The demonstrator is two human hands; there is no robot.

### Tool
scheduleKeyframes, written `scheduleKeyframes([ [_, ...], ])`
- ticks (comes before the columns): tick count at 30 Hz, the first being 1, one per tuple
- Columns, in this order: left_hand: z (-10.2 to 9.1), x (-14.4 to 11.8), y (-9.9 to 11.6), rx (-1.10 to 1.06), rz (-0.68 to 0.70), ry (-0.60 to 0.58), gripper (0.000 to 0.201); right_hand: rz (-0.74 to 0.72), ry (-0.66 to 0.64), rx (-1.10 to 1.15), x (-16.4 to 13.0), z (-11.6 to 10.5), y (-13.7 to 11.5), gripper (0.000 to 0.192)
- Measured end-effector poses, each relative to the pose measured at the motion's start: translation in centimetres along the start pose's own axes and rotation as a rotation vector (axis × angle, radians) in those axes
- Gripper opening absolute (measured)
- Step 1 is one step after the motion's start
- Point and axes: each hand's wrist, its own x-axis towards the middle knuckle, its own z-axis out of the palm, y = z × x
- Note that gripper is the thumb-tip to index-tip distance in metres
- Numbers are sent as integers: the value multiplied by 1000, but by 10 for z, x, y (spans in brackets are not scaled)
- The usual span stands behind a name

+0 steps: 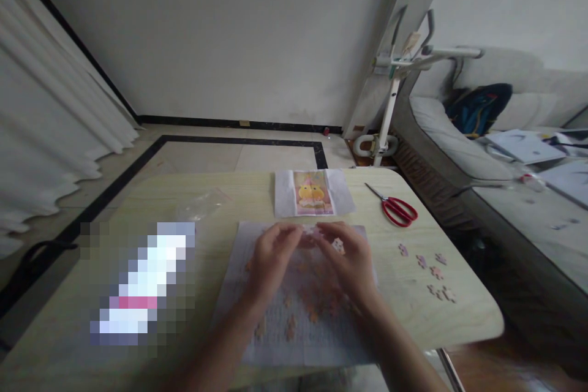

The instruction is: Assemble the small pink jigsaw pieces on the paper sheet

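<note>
Over a printed paper sheet point(234, 294), my left hand point(274, 257) and my right hand point(349, 260) come together at the fingertips. Between them is a small pale jigsaw piece point(310, 229), pinched by both hands; whether it is one piece or two joined is too blurred to tell. A whitish jigsaw piece point(338, 245) shows close to my right fingers. Orange and tan jigsaw pieces point(316, 301) lie loose on the sheet below, partly hidden by my hands and forearms. Behind the hands lies a white paper with a colour picture point(313, 193) of yellow figures.
Red-handled scissors point(399, 211) lie at the table's back right. Several loose jigsaw pieces point(436, 272) sit on the right side of the wooden table point(413, 318). A clear plastic bag point(202, 205) and a pixelated bright object point(144, 285) are on the left.
</note>
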Motion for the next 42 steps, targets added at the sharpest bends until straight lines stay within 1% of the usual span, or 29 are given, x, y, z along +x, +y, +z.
scheduleKeyframes([
  [6,-1,0,-6,-14,11,8,29,15,-36,-8,-4,1,4,15],
  [10,0,1,-7,-40,5,3,27,-17,-27,-35,-6,3,8,15],
  [16,0,1,-10,-37,47,13,26,-33,-2,-105,-8,5,9,14],
  [23,-1,4,-12,-41,21,13,24,-112,-9,-161,-8,5,7,16],
  [28,0,3,-10,-52,22,-7,24,-95,-13,-188,-10,5,7,17],
  [36,-1,3,-6,5,12,-23,28,-67,-3,-154,-10,5,6,18],
  [42,-1,2,-2,19,-21,-43,30,-88,-8,-92,-7,4,1,18],
])
